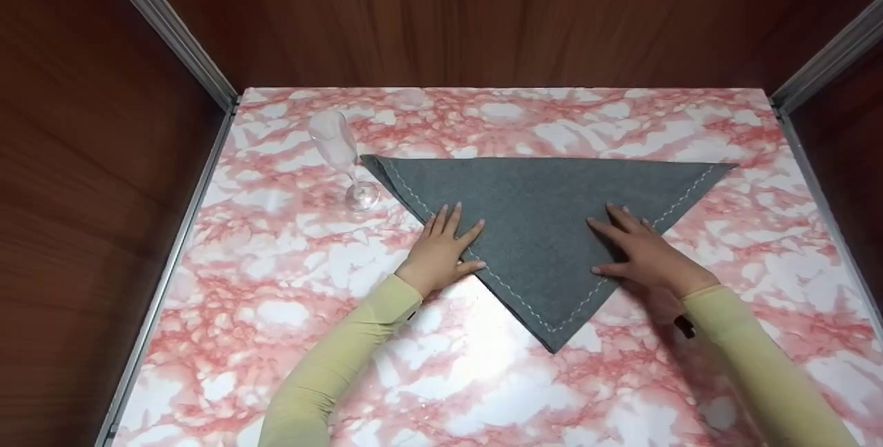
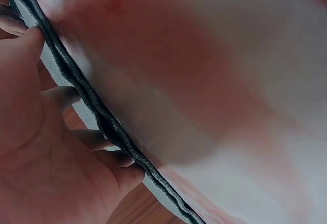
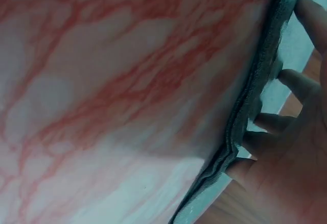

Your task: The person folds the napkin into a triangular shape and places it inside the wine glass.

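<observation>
A grey napkin [image 1: 538,226], folded into a triangle, is laid flat on the marbled table [image 1: 290,281]. Its long straight edge runs left to right along the far side, and its point is turned toward the person. White stitching is seen along the two slanted edges.

The left hand [image 1: 445,247] is laid flat on the left slanted edge, fingers straight and spread, half on the cloth and half on the table. The right hand [image 1: 638,250] is pressed flat on the right slanted edge in the same way, fingers extended toward the middle of the cloth. Nothing is gripped by either hand. Both hands are set about equally far from the near point, which lies between them and a little closer to the person. In the wrist views the doubled edge of the cloth is seen just under the fingertips of each hand.

A clear glass [image 1: 343,157] is stood just beside the left corner of the napkin, nearer the left hand.

No brand, label or writing can be read anywhere.
</observation>
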